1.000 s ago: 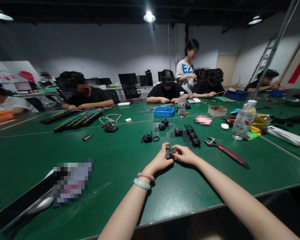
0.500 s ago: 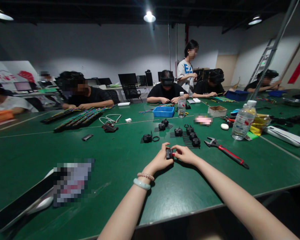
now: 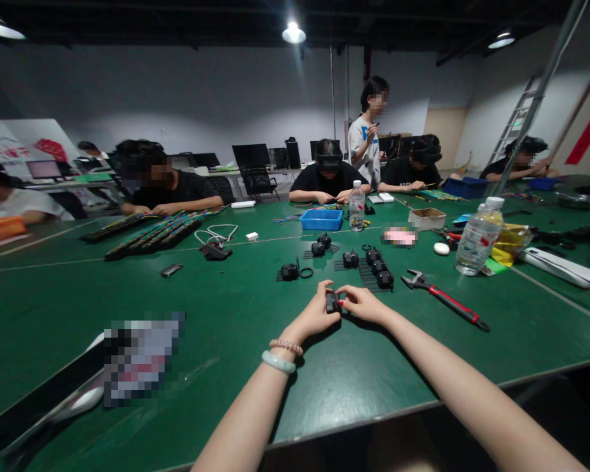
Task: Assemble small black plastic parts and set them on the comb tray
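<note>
Between the thumb and fingers of my left hand (image 3: pixel 313 313) is a small black plastic part (image 3: pixel 332 301), held low over the table. My right hand (image 3: pixel 364 304) has its fingertips closed at the part's right side, the red-nailed thumb against it. What lies between those fingertips is too small to make out. Beyond my hands lie several similar black parts, some with thin dark prongs, among them one (image 3: pixel 289 271) beside a black ring (image 3: pixel 306 273). A tight row of black parts (image 3: pixel 379 267) lies just past my right hand.
An adjustable wrench (image 3: pixel 445 298) with red-black handles lies to the right, near a water bottle (image 3: pixel 479 239). Farther off stand a blue tray (image 3: pixel 321 219) and a second bottle (image 3: pixel 356 208). Wire bundles (image 3: pixel 157 235) lie at left. Several people sit around the green table (image 3: pixel 236 367).
My hands and the black part look almost unmoved. Across the table, the standing person has raised a hand towards the chest.
</note>
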Available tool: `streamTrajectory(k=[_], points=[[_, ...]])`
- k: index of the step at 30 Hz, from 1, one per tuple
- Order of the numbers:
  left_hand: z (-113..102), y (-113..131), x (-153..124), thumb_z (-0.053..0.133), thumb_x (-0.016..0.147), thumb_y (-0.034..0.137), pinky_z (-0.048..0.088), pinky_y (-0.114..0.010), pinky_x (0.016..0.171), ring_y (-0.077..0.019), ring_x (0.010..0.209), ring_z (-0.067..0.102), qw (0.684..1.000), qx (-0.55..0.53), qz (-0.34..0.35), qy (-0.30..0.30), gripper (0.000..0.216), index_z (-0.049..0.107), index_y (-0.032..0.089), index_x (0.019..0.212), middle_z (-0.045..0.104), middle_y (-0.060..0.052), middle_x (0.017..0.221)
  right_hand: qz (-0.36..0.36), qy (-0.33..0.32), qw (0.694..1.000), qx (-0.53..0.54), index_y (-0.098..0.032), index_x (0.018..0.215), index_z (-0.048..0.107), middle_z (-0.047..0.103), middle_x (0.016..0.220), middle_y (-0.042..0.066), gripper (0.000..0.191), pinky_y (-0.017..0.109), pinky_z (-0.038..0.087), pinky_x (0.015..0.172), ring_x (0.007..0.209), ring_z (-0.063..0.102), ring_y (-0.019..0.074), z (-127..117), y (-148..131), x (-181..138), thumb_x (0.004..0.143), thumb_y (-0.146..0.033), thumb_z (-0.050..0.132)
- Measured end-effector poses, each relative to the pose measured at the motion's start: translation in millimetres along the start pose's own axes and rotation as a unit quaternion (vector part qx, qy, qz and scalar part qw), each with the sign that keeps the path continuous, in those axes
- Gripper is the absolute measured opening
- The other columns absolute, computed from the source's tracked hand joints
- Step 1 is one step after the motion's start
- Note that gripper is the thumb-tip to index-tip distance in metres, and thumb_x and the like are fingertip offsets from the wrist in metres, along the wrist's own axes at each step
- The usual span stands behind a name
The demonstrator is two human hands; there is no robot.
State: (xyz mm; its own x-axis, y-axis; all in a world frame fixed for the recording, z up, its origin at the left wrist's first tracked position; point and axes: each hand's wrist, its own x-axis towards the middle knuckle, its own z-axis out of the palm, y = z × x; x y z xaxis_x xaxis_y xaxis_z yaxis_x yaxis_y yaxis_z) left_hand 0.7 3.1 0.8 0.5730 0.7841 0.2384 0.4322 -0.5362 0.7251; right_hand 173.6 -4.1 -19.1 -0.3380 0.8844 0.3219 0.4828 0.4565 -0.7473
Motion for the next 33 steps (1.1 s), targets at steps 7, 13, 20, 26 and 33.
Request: streamTrajectory(k=[7,13,20,26,33], points=[[-0.8,2.9,-0.5,0.052,0.061,0.011,0.041,-0.030,0.077,-0.0141,0.082,0.050,1.000,-0.006,-0.004,-0.001,0.068,0.020,0.017,0.121,0.044,-0.007,0.104,0.005,0.000,1.000,0.002,-0.017,0.102,0.055,0.048,0.060,-0.004,0.029,0.020,0.031,0.054,0.054,0.041,0.0080,0.3,0.3,0.1,0.078,-0.032,0.049],[-1.7,5.2,-0.5,0.053,0.061,0.011,0.041,-0.031,0.078,-0.0145,0.083,0.050,1.000,-0.018,-0.008,-0.004,0.068,0.021,0.017,0.121,0.045,-0.006,0.102,0.003,-0.002,1.000,0.023,-0.018,0.105,0.050,0.046,0.059,-0.006,0.031,0.019,0.032,0.053,0.053,0.041,0.0078,-1.8,-3.2,-1.9,0.076,-0.030,0.050],[-1.2,3.8,-0.9,0.055,0.061,0.012,0.041,-0.032,0.080,-0.0151,0.086,0.050,1.000,-0.026,-0.003,-0.003,0.069,0.021,0.017,0.121,0.045,-0.006,0.103,-0.016,-0.023,0.999,0.046,-0.019,0.105,0.046,0.047,0.059,-0.007,0.037,0.018,0.033,0.052,0.051,0.042,0.0069,-4.4,-6.7,-4.0,0.069,-0.019,0.054],[-0.7,3.4,-0.8,0.056,0.062,0.012,0.041,-0.032,0.081,-0.0156,0.087,0.050,1.000,-0.019,0.001,-0.002,0.069,0.020,0.017,0.121,0.045,-0.007,0.104,-0.026,-0.020,0.999,0.034,-0.019,0.104,0.046,0.047,0.058,-0.008,0.037,0.018,0.033,0.052,0.051,0.043,0.0067,-1.7,-6.4,-4.1,0.068,-0.016,0.052],[-1.0,4.9,-1.6,0.056,0.062,0.013,0.040,-0.033,0.082,-0.0162,0.088,0.051,1.000,-0.016,0.001,0.002,0.068,0.021,0.017,0.121,0.045,-0.007,0.104,-0.017,-0.017,0.999,0.023,-0.019,0.104,0.047,0.049,0.059,-0.007,0.036,0.018,0.034,0.054,0.052,0.044,0.0072,-2.1,-8.0,-4.3,0.068,-0.018,0.054]])
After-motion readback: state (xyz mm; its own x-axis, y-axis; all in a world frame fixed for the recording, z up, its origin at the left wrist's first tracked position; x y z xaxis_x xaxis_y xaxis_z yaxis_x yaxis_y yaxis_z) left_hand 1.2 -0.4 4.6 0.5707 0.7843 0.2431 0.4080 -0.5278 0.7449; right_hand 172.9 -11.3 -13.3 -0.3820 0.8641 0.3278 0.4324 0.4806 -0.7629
